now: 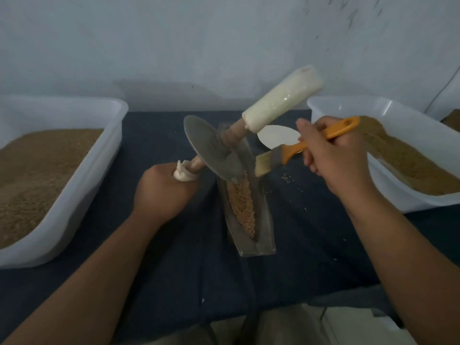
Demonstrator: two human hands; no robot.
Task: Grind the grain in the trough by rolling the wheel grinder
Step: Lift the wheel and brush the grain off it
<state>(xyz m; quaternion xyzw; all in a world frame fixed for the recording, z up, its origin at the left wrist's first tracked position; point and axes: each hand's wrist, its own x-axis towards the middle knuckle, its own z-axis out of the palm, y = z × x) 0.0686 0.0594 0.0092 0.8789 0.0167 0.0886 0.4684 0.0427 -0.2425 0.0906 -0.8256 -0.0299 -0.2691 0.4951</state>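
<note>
From my seat this looks like a pause in the grinding, not a rolling stroke. The left hand [161, 190] has its fingers clamped round the near handle [185, 173] of the wheel grinder [211, 148], which is tipped over, its far white-wrapped handle [281, 98] raised up and to the right. The wheel's lower edge sits in the trough [258, 245] at the far end of the grain [242, 207]. The trough lies lengthwise on the dark-clothed bench [174, 257] between two tubs. The right hand [331, 155] has its fingers curled round the orange brush [298, 148], with the bristles [262, 165] close to the wheel and the trough edge. I judge it a sweep to clear the wheel or push grain back in. The grain looks mostly whole, so grinding is far from done. Next I would put the brush aside, take the free handle, level the wheel and roll along the trough. I cannot tell whether the bristles touch metal. The wheel hides the trough's far end. A white scoop [278, 136] is half covered. Both the left tub [99, 170] and the right tub [348, 108] are cut off at the frame edges.
</note>
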